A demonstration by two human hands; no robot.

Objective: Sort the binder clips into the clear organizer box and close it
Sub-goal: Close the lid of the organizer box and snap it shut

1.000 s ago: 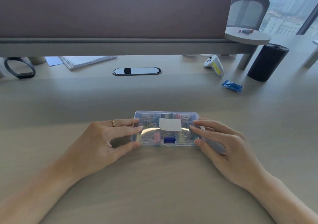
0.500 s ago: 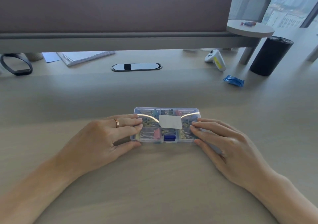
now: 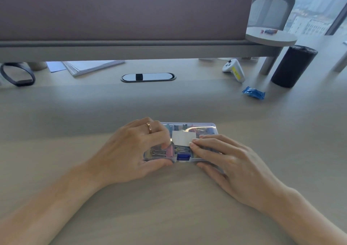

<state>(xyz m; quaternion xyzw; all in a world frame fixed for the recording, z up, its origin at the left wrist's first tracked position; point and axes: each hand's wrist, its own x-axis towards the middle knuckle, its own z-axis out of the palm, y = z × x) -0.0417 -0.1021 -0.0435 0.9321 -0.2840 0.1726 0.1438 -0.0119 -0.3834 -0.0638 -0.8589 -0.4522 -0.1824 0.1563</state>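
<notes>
On the pale worktop, near its front middle, the clear organizer box lies flat with its long side running left to right and its lid down. Through the lid the binder clips show in the compartments, pink, blue and pale ones with silver wire handles; which clip sits in which compartment cannot be told. A white label sits on the middle of the lid, and a dark blue latch shows at the middle of the front wall; whether it is snapped home is not clear. The left hand, with a gold ring on one finger, covers the left part of the box: its fingers bend down onto the lid beside the label while the thumb lies along the front edge, so the box is pinched between them. The right hand lies over the right part, its fingers nearly straight and flat on the lid, tips touching the label's right edge, thumb along the front wall; it presses rather than grasps. Farther back, below a grey divider panel, are an oval cable grommet, a stack of papers and a black band at the left, and at the right a white controller, a blue wrapper and a black cylinder, all well apart from the box.
</notes>
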